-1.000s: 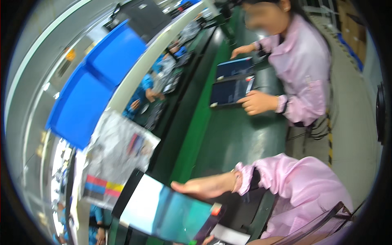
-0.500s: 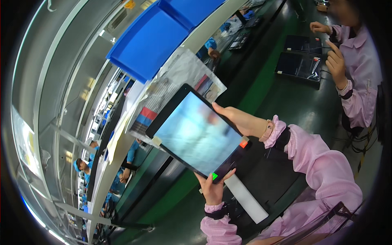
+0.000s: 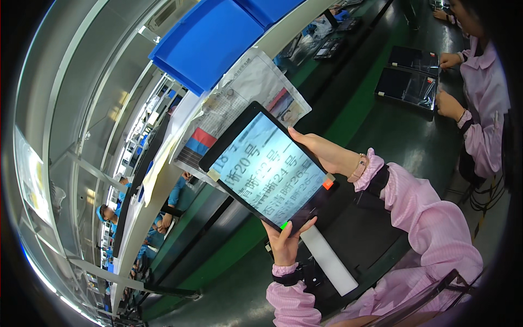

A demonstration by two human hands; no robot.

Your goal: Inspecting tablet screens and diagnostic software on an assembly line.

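Observation:
A black tablet-like video magnifier (image 3: 261,169) is held tilted in front of a newspaper sheet (image 3: 239,87). Its lit screen shows large, sharp printed characters. My right hand (image 3: 327,154) grips its right edge, thumb on the front and the other fingers hidden behind. At the lower end my left hand (image 3: 284,245) is closed around the casing, with thumb and fingers near a green-lit spot. Small pale and orange tabs stick to the magnifier's edges. The newspaper is partly covered by the device.
A blue bin (image 3: 210,43) stands on the pale shelf above the newspaper. Under my hands are a white strip (image 3: 329,261) and a black mat (image 3: 365,234) on the green bench. To the right, a person in pink (image 3: 482,103) handles similar black devices (image 3: 406,86).
The blurred screen picture has turned into sharp, enlarged characters. The magnifier has shifted slightly up and right in view. The co-worker's raised hands have come down to the black devices.

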